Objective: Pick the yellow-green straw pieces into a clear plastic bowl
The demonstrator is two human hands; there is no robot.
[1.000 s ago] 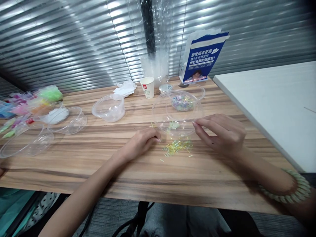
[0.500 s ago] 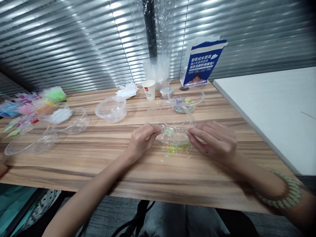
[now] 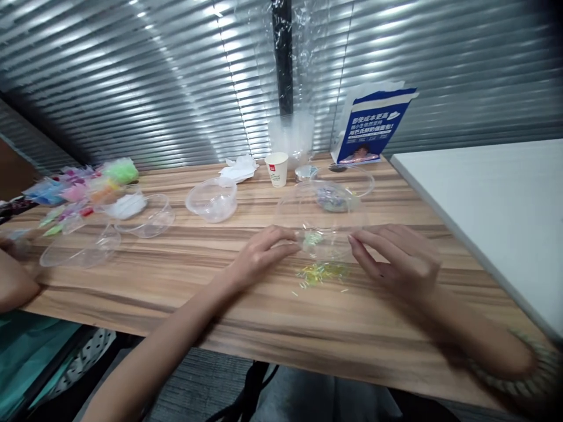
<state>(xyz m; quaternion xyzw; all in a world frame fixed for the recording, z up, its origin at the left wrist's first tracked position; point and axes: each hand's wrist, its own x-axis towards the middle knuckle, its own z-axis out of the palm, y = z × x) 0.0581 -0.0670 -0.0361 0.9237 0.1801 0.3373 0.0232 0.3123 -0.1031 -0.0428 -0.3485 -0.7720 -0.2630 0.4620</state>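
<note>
My left hand and my right hand pinch the two sides of a clear plastic bowl held tilted just above the wooden table. A few pale green bits lie inside it. Below the bowl, a small heap of yellow-green tube beads is scattered on the wood between my hands. Behind it stands a second clear bowl with mixed coloured beads.
More clear bowls and a lid stand to the left, with coloured bags beyond. A paper cup, tissue and a blue bag sit at the back. Another person's arm shows at the left. A white table adjoins on the right.
My left hand left the table and took the bowl's left rim. Both hands now hold the bowl, tilted over the beads. The view has shifted a little.
</note>
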